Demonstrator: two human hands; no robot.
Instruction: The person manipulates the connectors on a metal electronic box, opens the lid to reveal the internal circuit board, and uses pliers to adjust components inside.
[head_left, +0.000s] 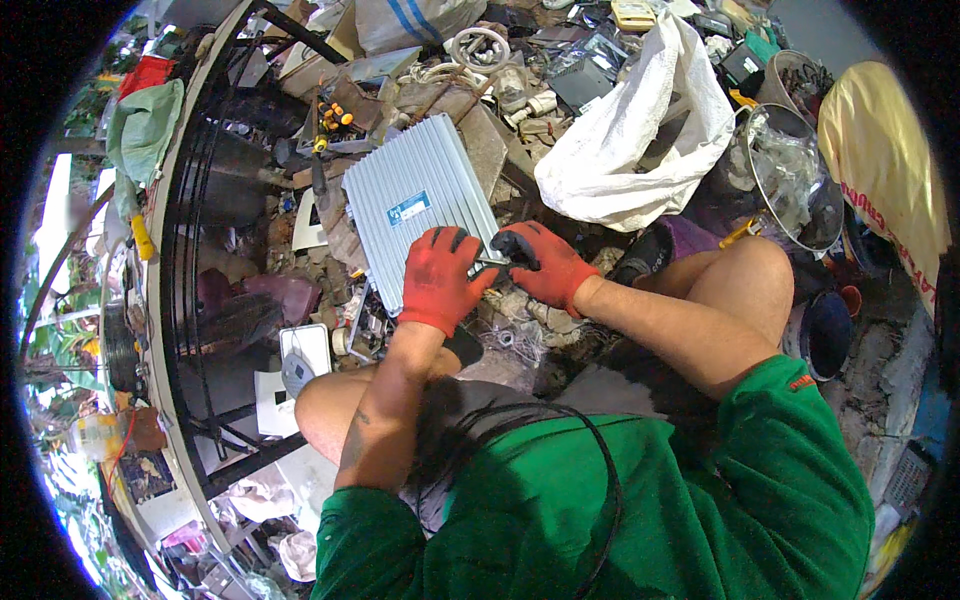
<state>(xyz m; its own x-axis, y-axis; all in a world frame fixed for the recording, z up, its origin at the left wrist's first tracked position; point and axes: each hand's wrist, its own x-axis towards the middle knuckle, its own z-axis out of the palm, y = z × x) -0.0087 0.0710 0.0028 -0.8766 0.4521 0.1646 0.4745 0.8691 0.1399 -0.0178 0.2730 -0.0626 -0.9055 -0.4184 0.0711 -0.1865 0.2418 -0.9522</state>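
Centre frame: red-gloved left hand (439,278) half-curled at ribbed grey metal box (420,178), probably bracing (hold unclear); red-gloved right hand (544,266) closed on slim silver metal shaft (490,262).

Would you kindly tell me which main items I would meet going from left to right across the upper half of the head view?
Green cloth → grey ribbed metal panel → open white sack → yellow sack.
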